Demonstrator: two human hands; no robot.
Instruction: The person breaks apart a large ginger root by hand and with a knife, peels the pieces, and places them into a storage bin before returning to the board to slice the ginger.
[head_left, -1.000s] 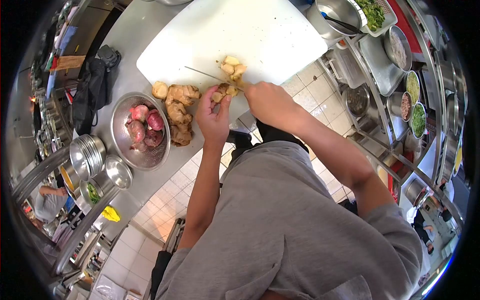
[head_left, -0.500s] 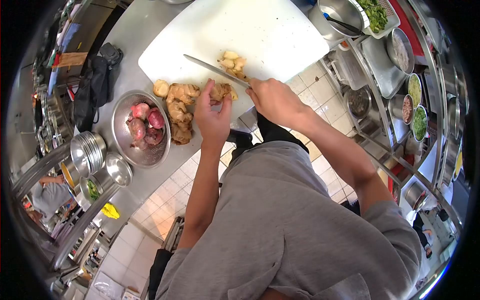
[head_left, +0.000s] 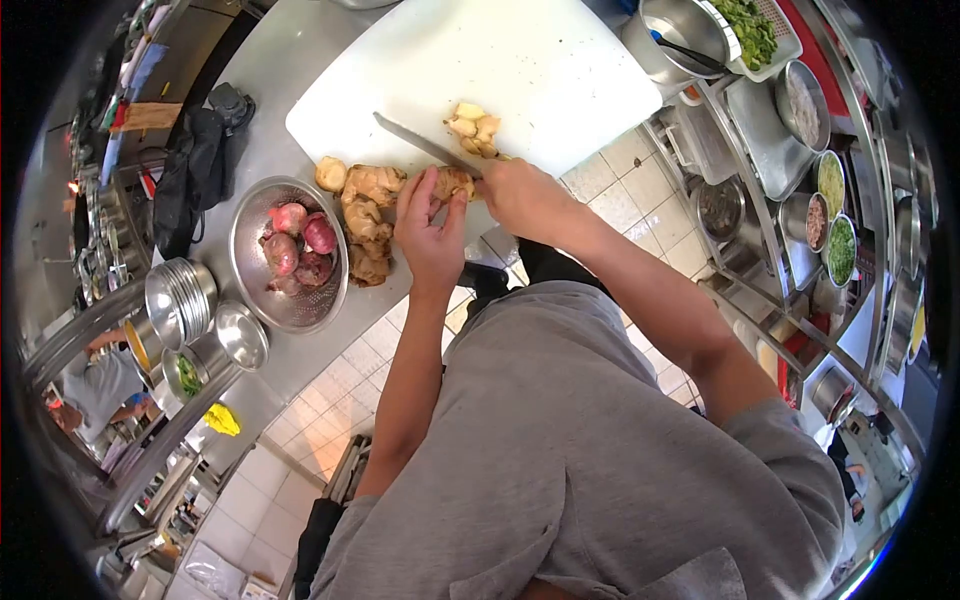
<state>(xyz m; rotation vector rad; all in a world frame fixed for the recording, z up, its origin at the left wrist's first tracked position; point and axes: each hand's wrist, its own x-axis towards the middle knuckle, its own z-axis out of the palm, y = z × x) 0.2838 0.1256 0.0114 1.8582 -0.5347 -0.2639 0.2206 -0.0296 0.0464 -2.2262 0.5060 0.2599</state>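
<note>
My right hand is closed round the handle of a knife, whose blade points up and left over the white cutting board. Between the fingers and thumb of my left hand is a piece of ginger, with the blade against its upper side. Several peeled ginger pieces lie on the board just beyond the knife. To the left, larger unpeeled ginger rests along the board's near edge, beside a round pale piece.
A perforated metal bowl of red onions stands left of the ginger. Stacked metal bowls and a yellow cloth are farther left. At the right are a metal pot, leafy greens and racks of food containers. Another person is far left.
The knife and my right hand have moved closer to my left hand, and the blade now sits over the held ginger. The whole view has shifted slightly.
</note>
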